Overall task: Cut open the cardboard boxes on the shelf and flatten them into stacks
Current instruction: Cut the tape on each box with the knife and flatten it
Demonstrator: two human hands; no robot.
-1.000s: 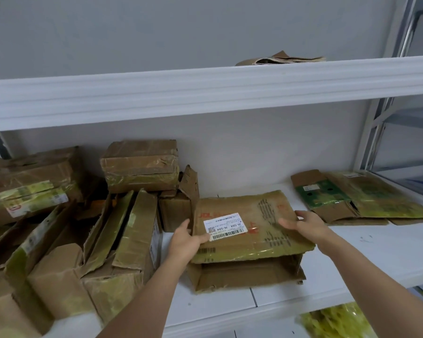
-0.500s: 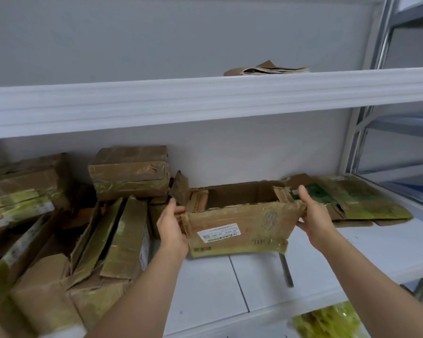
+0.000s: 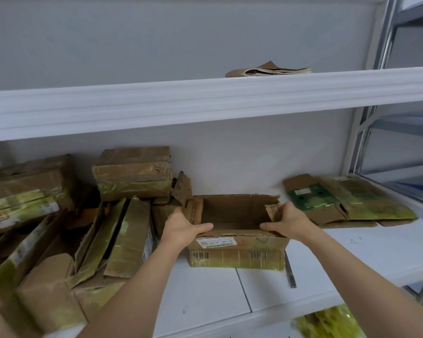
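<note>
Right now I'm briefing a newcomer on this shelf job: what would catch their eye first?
The open box at mid-shelf, gripped at its near rim by the left hand and right hand. Next, the heap of taped boxes piled at the left. Then the flattened stack lying at the right.

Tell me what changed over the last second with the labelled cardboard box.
The labelled brown cardboard box went from lying on its side to standing upright, opening up. The left hand and right hand shifted to grip its front corners. The flattened green-printed stack and untouched boxes stayed put.
</note>
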